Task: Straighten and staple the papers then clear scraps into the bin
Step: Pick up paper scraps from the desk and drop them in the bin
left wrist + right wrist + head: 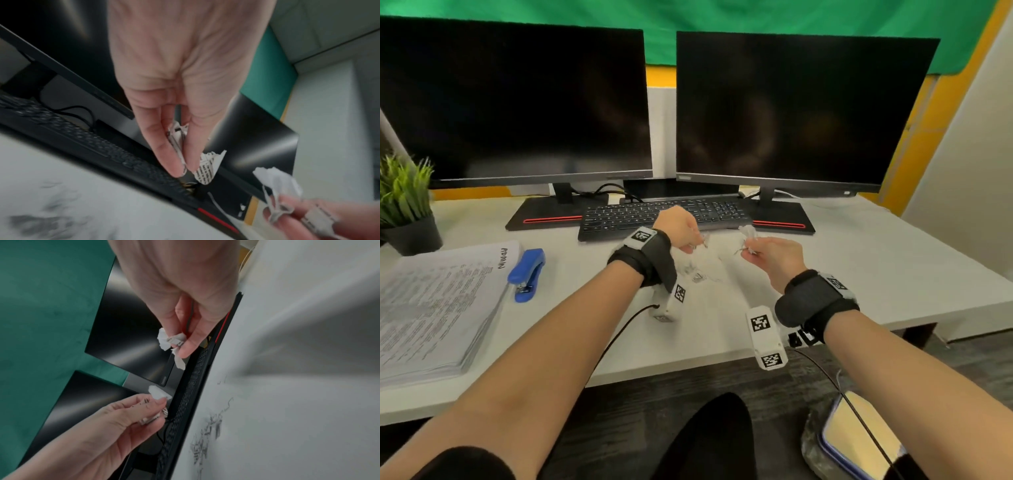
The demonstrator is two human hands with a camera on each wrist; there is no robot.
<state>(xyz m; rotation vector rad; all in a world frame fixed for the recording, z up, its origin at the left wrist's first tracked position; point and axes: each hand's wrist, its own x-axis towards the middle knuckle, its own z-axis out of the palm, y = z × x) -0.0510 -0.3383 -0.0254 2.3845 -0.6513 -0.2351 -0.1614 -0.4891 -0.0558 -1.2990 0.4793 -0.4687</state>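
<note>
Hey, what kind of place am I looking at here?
Most likely an office desk or workstation. Two dark monitors stand side by side behind a black keyboard on a white desk, with a thick stack of printed papers and a blue stapler at the left.

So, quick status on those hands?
Left hand pinches a printed scrap. Right hand pinches another scrap. More scraps on desk. No bin visible.
</note>
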